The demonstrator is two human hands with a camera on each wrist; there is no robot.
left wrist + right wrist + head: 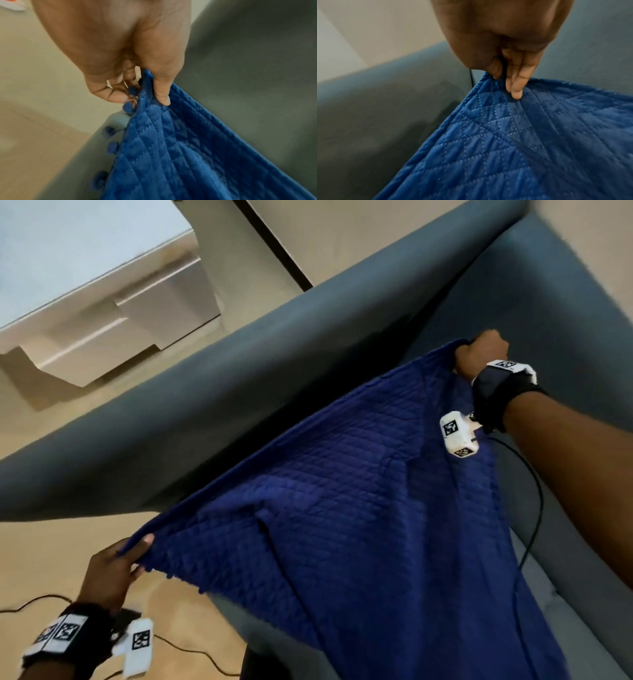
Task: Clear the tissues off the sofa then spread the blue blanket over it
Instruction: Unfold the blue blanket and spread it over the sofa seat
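A quilted blue blanket (359,508) is stretched in the air over the grey-blue sofa (239,364). My left hand (116,566) pinches one corner between thumb and fingers, out over the floor in front of the sofa. In the left wrist view the left hand (137,81) grips the blanket (188,155) by its pom-pom edge. My right hand (483,354) grips the far corner near the sofa's inner corner. In the right wrist view the right hand (508,70) pinches the blanket (513,142) at its corner. No tissues are in view.
A white cabinet with drawers (113,313) stands beyond the sofa back at the upper left. Black cables (191,648) trail across the beige floor (51,556) at the lower left. The sofa back (376,108) rises left of the blanket.
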